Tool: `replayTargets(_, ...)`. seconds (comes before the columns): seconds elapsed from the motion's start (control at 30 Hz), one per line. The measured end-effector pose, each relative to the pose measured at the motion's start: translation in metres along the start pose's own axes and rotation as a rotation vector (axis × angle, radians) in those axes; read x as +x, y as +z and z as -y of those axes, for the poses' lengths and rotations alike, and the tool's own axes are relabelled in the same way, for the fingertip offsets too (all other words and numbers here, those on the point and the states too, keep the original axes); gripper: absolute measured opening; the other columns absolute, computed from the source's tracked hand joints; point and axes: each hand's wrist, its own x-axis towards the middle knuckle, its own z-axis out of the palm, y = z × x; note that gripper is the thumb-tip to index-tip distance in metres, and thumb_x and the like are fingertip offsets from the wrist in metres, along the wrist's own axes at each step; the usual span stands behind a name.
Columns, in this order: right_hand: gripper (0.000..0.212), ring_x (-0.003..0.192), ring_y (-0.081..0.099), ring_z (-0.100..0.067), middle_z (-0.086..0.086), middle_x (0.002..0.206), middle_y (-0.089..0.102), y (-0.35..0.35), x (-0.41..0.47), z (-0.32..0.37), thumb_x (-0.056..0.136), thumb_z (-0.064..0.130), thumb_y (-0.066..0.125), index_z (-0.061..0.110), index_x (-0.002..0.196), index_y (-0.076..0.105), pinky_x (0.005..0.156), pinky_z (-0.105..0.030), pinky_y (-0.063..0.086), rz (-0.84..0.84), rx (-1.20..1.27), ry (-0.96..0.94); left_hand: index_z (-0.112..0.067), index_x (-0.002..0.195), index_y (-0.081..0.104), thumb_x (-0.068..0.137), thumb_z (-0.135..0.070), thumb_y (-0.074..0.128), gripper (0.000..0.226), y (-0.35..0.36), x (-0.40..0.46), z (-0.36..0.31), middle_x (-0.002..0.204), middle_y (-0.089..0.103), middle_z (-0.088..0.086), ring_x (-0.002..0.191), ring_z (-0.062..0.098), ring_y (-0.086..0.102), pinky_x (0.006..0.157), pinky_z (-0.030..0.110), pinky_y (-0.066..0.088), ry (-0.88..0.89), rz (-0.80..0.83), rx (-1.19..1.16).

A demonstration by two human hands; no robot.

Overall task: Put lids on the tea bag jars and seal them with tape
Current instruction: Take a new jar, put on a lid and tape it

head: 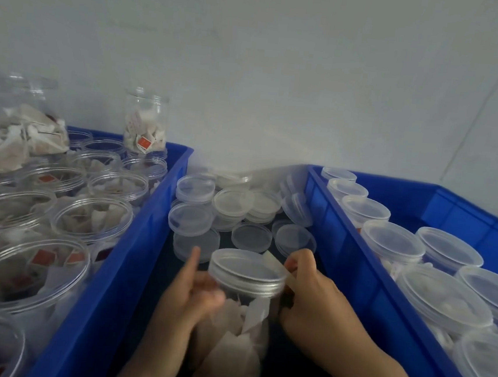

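A clear plastic jar (237, 333) full of tea bags stands between the two blue crates, with a translucent lid (246, 268) on top. My left hand (192, 292) grips the jar just under the lid, thumb raised. My right hand (307, 297) pinches a strip of pale tape (276, 265) that lies across the lid's right rim. A pile of loose lids (230, 208) lies behind the jar on the dark surface.
The left blue crate (133, 238) holds several open jars of tea bags (92, 219). The right blue crate (354, 253) holds several lidded jars (444, 298). A white wall rises close behind.
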Motion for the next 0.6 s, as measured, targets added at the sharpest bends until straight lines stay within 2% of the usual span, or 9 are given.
replayTargets(0.03,0.038,0.075,0.059,-0.005,0.009,0.084,0.058,0.0,-0.001,0.001,0.085,0.017,0.061,0.038,0.093,0.03,0.067,-0.028,0.054,0.005,0.067,-0.01,-0.036,0.137,0.039,0.068,-0.021,0.067,0.076,0.001,0.0,-0.003,0.102,0.063,-0.001,0.085,0.016,0.066,0.07,0.028,0.047,-0.002,-0.08,-0.124)
replayTargets(0.07,0.039,0.077,0.06,-0.004,0.009,0.087,0.059,0.0,-0.003,0.002,0.085,0.017,0.061,0.041,0.092,0.031,0.07,-0.029,0.055,0.0,0.111,-0.021,-0.042,0.126,0.043,0.071,-0.022,0.066,0.062,0.004,-0.002,-0.004,0.102,0.066,-0.003,0.083,0.016,0.069,0.069,0.028,0.047,0.006,-0.166,-0.192)
replayTargets(0.13,0.035,0.081,0.06,-0.003,0.01,0.091,0.059,0.004,-0.006,0.006,0.088,0.023,0.059,0.042,0.092,0.031,0.073,-0.028,0.055,-0.014,0.133,-0.051,-0.042,0.105,0.047,0.084,-0.028,0.063,0.03,0.011,-0.008,-0.001,0.102,0.066,-0.004,0.084,0.012,0.069,0.07,0.029,0.046,0.026,-0.285,-0.179)
replayTargets(0.2,0.03,0.082,0.058,-0.003,0.009,0.093,0.058,0.007,-0.007,0.009,0.09,0.025,0.056,0.039,0.095,0.03,0.074,-0.027,0.053,-0.043,0.107,-0.084,-0.035,0.094,0.045,0.095,-0.028,0.049,0.008,0.013,-0.01,0.007,0.095,0.06,0.001,0.082,0.018,0.063,0.068,0.033,0.045,0.036,-0.431,-0.104)
replayTargets(0.3,0.025,0.084,0.056,-0.003,0.01,0.096,0.056,0.009,-0.007,0.012,0.092,0.027,0.053,0.033,0.1,0.03,0.076,-0.027,0.052,-0.091,0.037,-0.121,-0.029,0.088,0.046,0.092,-0.033,0.051,0.008,0.015,-0.008,0.01,0.084,0.059,0.001,0.075,0.016,0.06,0.064,0.03,0.042,0.136,-0.505,-0.011)
replayTargets(0.47,0.014,0.083,0.058,-0.003,0.012,0.095,0.057,0.011,-0.01,0.012,0.094,0.033,0.047,0.034,0.099,0.033,0.076,-0.029,0.053,-0.112,0.066,-0.068,-0.031,0.084,0.049,0.083,-0.032,0.064,0.015,0.015,-0.01,0.01,0.081,0.059,-0.008,0.076,0.007,0.058,0.061,0.021,0.037,0.16,-0.64,0.088)
replayTargets(0.53,0.013,0.08,0.06,-0.005,0.012,0.092,0.059,0.013,-0.012,0.009,0.094,0.033,0.048,0.036,0.095,0.035,0.075,-0.033,0.054,-0.127,0.128,-0.001,-0.034,0.083,0.049,0.087,-0.041,0.056,0.011,0.02,-0.016,0.012,0.075,0.059,-0.008,0.071,0.005,0.058,0.059,0.021,0.039,0.304,-0.73,0.141)
replayTargets(0.6,0.016,0.076,0.061,-0.006,0.011,0.087,0.061,0.016,-0.013,0.007,0.092,0.034,0.052,0.038,0.093,0.037,0.073,-0.034,0.055,-0.131,0.181,0.058,-0.041,0.087,0.049,0.092,-0.05,0.043,0.012,0.026,-0.025,0.015,0.075,0.059,-0.014,0.07,-0.001,0.058,0.058,0.015,0.041,0.491,-0.746,0.222)
